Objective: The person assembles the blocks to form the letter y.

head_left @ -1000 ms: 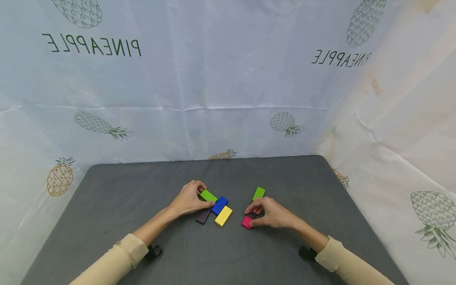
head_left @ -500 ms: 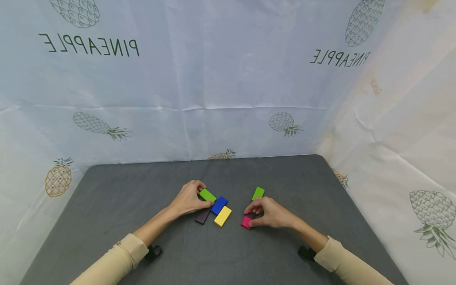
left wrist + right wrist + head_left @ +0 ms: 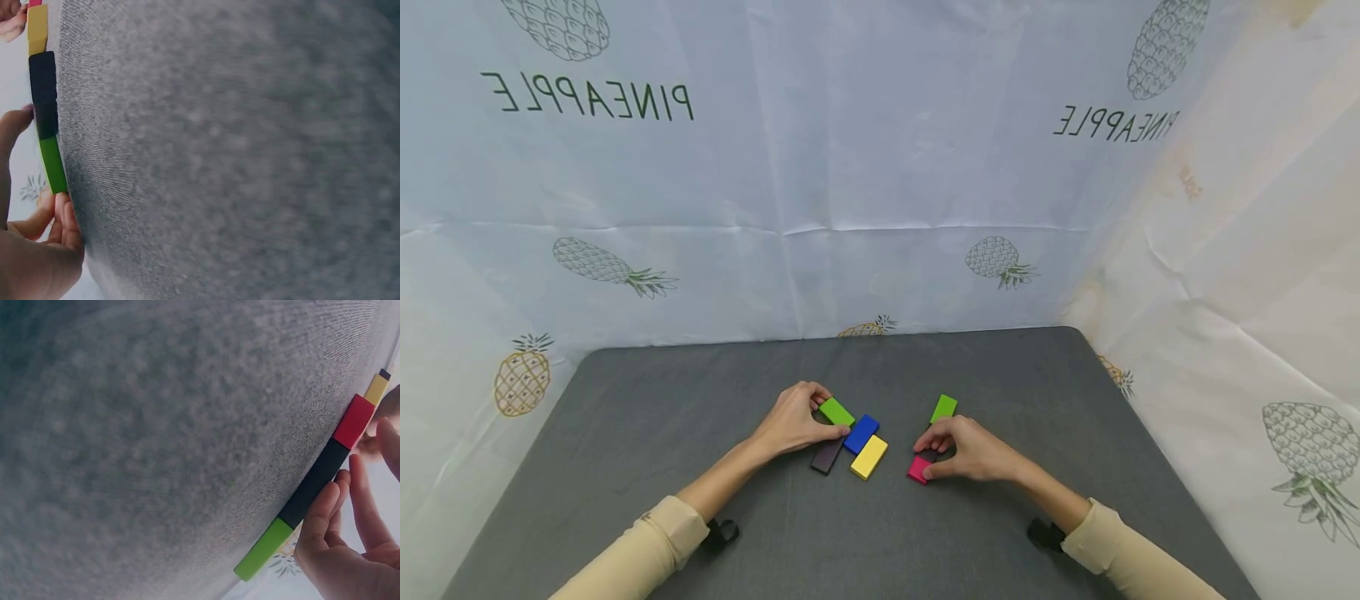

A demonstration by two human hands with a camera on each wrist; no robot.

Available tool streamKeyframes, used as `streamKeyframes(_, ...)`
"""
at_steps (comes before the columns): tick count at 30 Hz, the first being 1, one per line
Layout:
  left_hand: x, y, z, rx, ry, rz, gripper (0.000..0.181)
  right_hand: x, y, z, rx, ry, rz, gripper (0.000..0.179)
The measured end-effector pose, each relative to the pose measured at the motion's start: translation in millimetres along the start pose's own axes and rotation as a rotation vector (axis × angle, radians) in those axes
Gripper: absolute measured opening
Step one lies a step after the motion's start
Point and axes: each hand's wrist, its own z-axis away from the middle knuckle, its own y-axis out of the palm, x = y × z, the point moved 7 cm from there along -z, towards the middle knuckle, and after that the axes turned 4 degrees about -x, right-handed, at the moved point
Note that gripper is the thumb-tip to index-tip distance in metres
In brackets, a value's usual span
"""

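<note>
My left hand (image 3: pixel 801 419) holds a green block (image 3: pixel 837 412) lengthwise, fingers at its far end and thumb near its other end. A dark block (image 3: pixel 827 457) and a blue block (image 3: pixel 861 434) lie at that end, with a yellow block (image 3: pixel 869 457) alongside the blue. To the right, my right hand (image 3: pixel 973 452) has its thumb on a red block (image 3: pixel 917 468) and its curled fingers beside a second dark block (image 3: pixel 317 483). That block is partly hidden from the head view. Beyond it, end to end in the right wrist view, lies another green block (image 3: pixel 264 550).
The blocks lie flat on a dark grey table (image 3: pixel 775 533). A pale cloth (image 3: pixel 880 167) printed with pineapples hangs behind and at the sides. Black straps (image 3: pixel 722 532) circle both wrists, below beige sleeves.
</note>
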Motion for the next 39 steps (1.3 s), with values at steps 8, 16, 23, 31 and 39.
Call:
streamKeyframes(8,1.4,-0.9,-0.7,-0.012,-0.005,-0.036,0.058,0,0,-0.2,0.002,-0.006,-0.009,0.028)
streamKeyframes(16,-6.2,0.2,-1.1,-0.043,0.028,-0.051,0.054,0,0,0.2,0.004,0.005,-0.005,0.028)
streamKeyframes(23,-22.9,2.9,1.6,-0.032,0.048,-0.018,0.052,1,0,0.4,0.006,-0.002,-0.015,0.028)
streamKeyframes(31,-49.7,16.7,13.5,0.029,0.074,0.066,0.049,2,-1,1.1,-0.009,-0.028,-0.017,0.028)
streamKeyframes(39,-74.2,31.1,27.0,0.084,0.148,0.139,0.049,3,-1,1.1,-0.018,-0.045,-0.008,0.028)
